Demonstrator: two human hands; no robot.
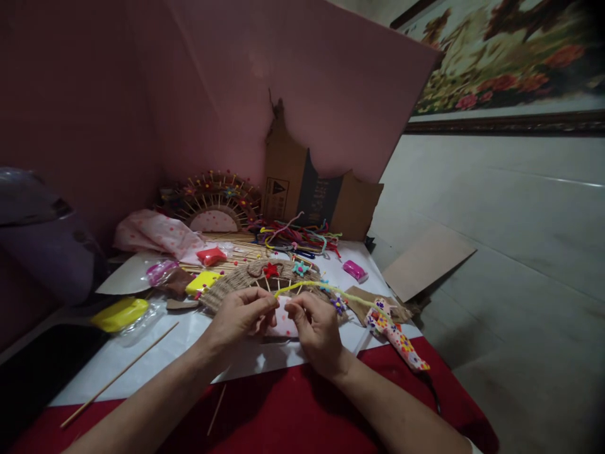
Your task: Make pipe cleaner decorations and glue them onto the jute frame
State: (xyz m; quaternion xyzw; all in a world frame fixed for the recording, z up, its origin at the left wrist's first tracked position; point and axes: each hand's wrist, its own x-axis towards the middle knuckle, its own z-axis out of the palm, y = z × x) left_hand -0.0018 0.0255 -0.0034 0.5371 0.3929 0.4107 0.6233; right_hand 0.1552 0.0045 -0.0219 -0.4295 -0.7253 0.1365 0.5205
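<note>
My left hand [248,310] pinches one end of a fuzzy yellow pipe cleaner [302,285]. The pipe cleaner arches over the back of my right hand [317,325] and trails toward the glue gun. My right hand is closed, thumb against fingers, close to the left fingertips; what it pinches is hidden. Just behind both hands lies a half-round fan-shaped craft piece [231,285] wrapped in brown twine, with thin sticks and a pink dotted centre. On it are a red flower [271,270], a turquoise flower [300,268] and a purple flower [338,305].
A flower-patterned glue gun [401,343] with a cord lies at right. Behind are a similar finished-looking fan [215,219], tangled coloured pipe cleaners [302,238] and upright cardboard [286,180]. Yellow clay [121,314] and a magenta packet [355,271] flank the work; a stick [120,373] lies front left.
</note>
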